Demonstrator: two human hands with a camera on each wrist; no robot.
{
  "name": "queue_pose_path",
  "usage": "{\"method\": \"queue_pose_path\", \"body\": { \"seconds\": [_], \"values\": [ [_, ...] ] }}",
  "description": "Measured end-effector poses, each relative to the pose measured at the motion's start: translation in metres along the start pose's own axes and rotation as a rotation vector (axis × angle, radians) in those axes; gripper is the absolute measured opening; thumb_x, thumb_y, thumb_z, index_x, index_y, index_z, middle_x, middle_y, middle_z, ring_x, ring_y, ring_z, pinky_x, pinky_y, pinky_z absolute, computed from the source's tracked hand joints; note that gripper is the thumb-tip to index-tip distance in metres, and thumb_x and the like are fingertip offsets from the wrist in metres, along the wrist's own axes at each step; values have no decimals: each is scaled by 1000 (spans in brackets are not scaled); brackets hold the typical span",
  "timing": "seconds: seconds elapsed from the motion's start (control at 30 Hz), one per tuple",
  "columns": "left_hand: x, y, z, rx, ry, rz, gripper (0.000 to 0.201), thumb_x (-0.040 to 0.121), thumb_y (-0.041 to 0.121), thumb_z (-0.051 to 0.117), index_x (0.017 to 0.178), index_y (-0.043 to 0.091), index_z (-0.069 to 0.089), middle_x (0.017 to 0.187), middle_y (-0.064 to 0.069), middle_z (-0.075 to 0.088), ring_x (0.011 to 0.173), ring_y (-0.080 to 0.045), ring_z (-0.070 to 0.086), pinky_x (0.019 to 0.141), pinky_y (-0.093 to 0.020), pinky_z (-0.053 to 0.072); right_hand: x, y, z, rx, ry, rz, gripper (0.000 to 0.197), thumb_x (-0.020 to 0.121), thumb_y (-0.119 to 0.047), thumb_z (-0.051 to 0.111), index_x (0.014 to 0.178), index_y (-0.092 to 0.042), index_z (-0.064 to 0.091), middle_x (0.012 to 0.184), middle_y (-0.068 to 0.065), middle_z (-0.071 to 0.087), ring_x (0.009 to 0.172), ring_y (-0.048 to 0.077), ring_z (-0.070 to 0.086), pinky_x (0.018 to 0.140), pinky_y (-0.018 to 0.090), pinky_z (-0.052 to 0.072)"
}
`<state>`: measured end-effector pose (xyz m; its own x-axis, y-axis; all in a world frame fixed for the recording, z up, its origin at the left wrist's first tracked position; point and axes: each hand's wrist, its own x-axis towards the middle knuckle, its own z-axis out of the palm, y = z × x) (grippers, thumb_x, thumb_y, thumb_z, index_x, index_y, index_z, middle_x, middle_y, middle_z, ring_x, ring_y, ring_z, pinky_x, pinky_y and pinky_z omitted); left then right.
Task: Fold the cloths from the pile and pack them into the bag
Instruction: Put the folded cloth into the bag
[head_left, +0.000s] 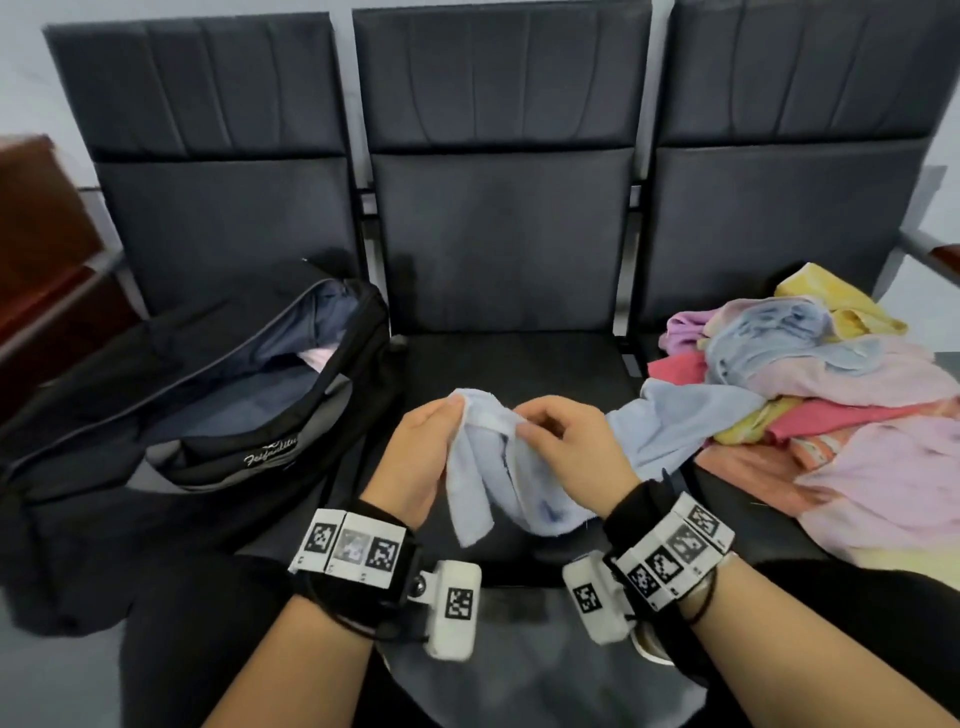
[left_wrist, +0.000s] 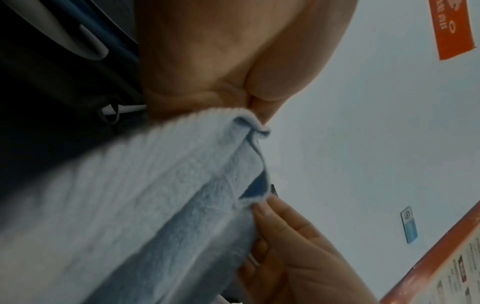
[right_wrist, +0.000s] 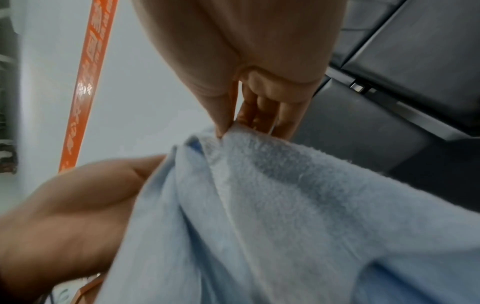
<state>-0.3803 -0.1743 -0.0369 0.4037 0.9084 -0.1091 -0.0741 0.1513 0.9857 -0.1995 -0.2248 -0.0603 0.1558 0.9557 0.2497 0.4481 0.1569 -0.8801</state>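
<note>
Both hands raised over middle seat (head_left: 509, 374), close together at 6 o'clock of head view. Left hand (head_left: 415, 457) pinching top edge of pale blue cloth (head_left: 498, 467) between thumb and fingers; right hand (head_left: 566, 447) pinching same edge just beside it, thumb against fingertips, confirmed in right wrist view (right_wrist: 223, 127). Cloth held clear of seat, hanging bunched in loose vertical folds below both grips. Not yet squared; no corner clearly located in either grip.

Risks, as judgement:
- Grips near each other on one hem; spreading apart without finding true corners likely to give skewed fold.
- Light fingertip pinches; soft terry likely to slip if shaken out hard.
- Second blue cloth (head_left: 675, 415) trailing from pile toward right wrist; possible snag and drag off seat.

Condition of cloth: light blue terry, fluffy nap, stitched hem visible in left wrist view (left_wrist: 249, 115), small darker blue patch near hem, nature unclear. Limp, no stiffness.

Further out:
- Pile of cloths (head_left: 831, 395) at 3 o'clock on right seat, unfolded, mixed pink, lilac, yellow, blue, coral. Much remaining.
- Black bag (head_left: 218, 395) at 9 o'clock on left seat, unzipped, mouth gaping, something pale pink inside; contents otherwise not discernible.
- Seat backs (head_left: 498, 156) at 12 o'clock.
</note>
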Motion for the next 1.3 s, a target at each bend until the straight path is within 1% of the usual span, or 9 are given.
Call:
{"method": "queue_pose_path", "body": {
  "seconds": [0.23,0.33,0.43,0.57,0.73,0.87,0.93,1.1,1.3],
  "values": [
    [7,-12,-4,464,177,128,42,102,15,50,62,17,42,59,12,41,58,-6,37,62,-31,35,12,-14,-31,256,14,105,21,91,-7,64,92,-25,74,93,10,72,84,12,64,79,25,53],
    [5,-12,-3,590,191,146,14,93,10,63,103,20,65,94,6,63,91,-10,59,82,-25,47,15,-18,-29,336,-10,169,18,92,-7,64,93,-21,74,93,10,72,85,14,64,79,27,54],
    [-1,-11,-1,680,41,328,63,77,9,77,130,34,54,125,13,52,122,-1,49,99,-16,40,18,-17,-25,374,-8,258,16,92,-5,63,94,-18,74,88,6,69,81,14,62,72,26,51],
    [-9,-8,11,802,-107,522,63,67,7,77,118,38,59,126,18,48,126,-10,43,104,-16,35,21,-13,-18,443,-31,361,11,93,-7,64,94,-14,72,86,8,70,79,18,64,66,28,53],
    [-9,-9,22,838,-31,574,20,82,-1,70,91,17,75,115,8,57,115,-11,49,97,-18,41,18,-10,-11,544,-90,424,14,98,-15,57,100,-12,71,87,8,70,76,17,66,65,31,55],
    [1,-5,16,610,182,456,18,88,5,67,71,11,65,77,5,61,73,-8,57,68,-22,46,3,-8,-11,325,-190,212,19,90,-38,63,107,-33,69,91,-9,70,78,3,64,66,20,50],
    [3,-4,14,542,192,410,31,91,11,62,63,6,50,62,-3,51,58,-7,44,56,-23,39,-6,-8,-9,224,-244,89,32,82,-35,74,112,-35,64,100,-5,70,91,12,67,76,30,56],
    [5,-5,9,472,191,316,43,95,9,56,60,10,31,57,4,34,56,-8,31,52,-23,30,-10,-6,-6,-59,-92,-114,43,75,-23,77,111,-37,57,102,-15,61,97,11,60,83,29,52],
    [1,-5,2,397,202,221,37,98,16,55,70,-7,47,61,-5,43,60,-11,39,56,-28,35,-10,-4,2,-235,-178,-190,55,73,-11,73,118,-34,51,107,-13,43,99,5,50,83,11,40]
  ]
}}
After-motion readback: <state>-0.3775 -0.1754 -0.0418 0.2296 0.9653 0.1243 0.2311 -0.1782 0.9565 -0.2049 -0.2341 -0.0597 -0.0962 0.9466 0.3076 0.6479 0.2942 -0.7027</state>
